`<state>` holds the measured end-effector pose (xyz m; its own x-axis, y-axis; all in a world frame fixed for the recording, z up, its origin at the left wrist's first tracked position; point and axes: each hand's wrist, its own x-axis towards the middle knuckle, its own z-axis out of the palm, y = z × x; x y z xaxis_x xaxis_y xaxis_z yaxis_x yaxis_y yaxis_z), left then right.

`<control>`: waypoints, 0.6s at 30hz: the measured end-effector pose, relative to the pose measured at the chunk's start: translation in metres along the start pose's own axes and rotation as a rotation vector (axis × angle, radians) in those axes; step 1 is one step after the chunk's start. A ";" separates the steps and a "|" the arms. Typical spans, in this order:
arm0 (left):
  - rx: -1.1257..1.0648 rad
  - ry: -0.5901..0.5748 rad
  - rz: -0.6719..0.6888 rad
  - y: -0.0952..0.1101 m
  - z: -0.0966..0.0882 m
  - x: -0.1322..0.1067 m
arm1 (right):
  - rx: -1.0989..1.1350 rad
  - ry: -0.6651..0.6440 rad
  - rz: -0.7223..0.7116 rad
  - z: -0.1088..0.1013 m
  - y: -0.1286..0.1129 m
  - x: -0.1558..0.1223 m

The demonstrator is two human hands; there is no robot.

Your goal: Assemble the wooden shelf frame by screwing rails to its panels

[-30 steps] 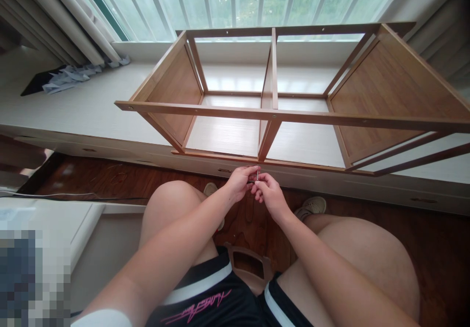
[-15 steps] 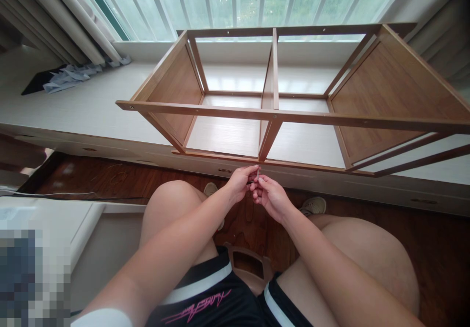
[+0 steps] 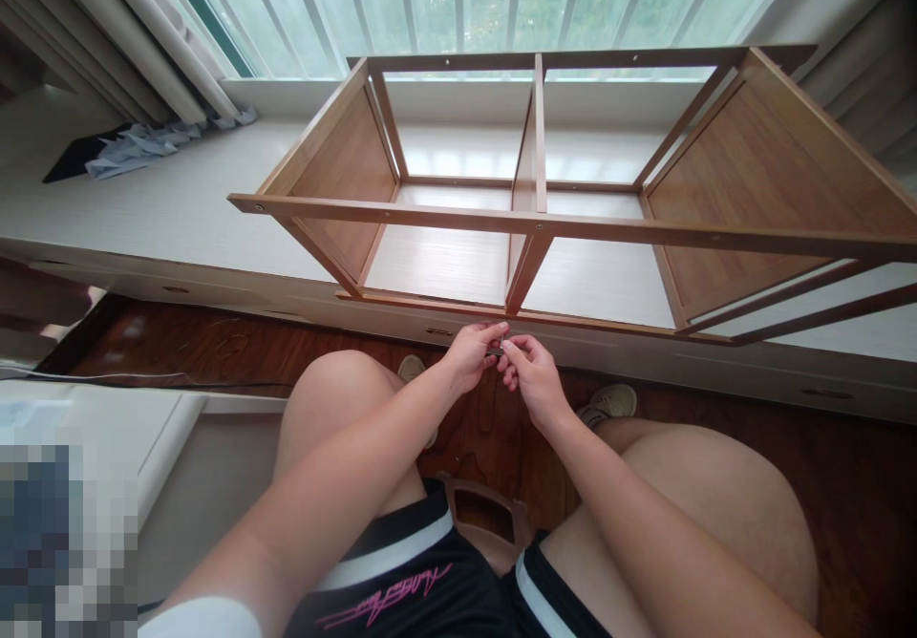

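My left hand (image 3: pixel 474 355) and my right hand (image 3: pixel 531 371) meet just below the near bottom rail of a brown wooden rack frame (image 3: pixel 451 206). Both are closed in a pinch around a small, thin metal piece (image 3: pixel 494 352). Fingers cover most of it, so its exact kind is not clear. The frame has two side panels and a middle divider, with its top open. Small metal fastener heads dot the front upper rail. Neither hand touches the wood.
The rack stands on a pale window ledge (image 3: pixel 186 208) with drawer fronts below. A barred window (image 3: pixel 487 8) lies behind it. Crumpled grey cloth (image 3: pixel 143 146) lies at left by the curtain (image 3: pixel 121 27). Below are my knees, a brown stool (image 3: pixel 487 514) and the wooden floor (image 3: pixel 215 342).
My fingertips have drawn closer together, the right hand shifting slightly right and up. The metal piece, which showed upright between them, is now mostly covered. The rack has not moved.
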<state>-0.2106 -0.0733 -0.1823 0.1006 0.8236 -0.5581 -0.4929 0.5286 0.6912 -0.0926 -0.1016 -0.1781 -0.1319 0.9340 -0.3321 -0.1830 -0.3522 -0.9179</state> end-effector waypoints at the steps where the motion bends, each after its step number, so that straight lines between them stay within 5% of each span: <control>1: -0.003 0.003 0.002 0.000 0.000 0.000 | -0.007 -0.005 -0.002 0.000 0.000 0.000; 9: -0.029 -0.013 0.014 0.000 0.003 0.001 | -0.249 0.026 -0.161 -0.004 0.006 0.000; 18: 0.003 0.041 -0.016 0.001 0.005 -0.007 | -0.099 0.004 -0.023 0.000 0.004 0.000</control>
<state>-0.2077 -0.0772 -0.1757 0.0727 0.8057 -0.5879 -0.4889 0.5426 0.6831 -0.0929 -0.1035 -0.1820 -0.1248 0.9420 -0.3117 -0.0891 -0.3235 -0.9420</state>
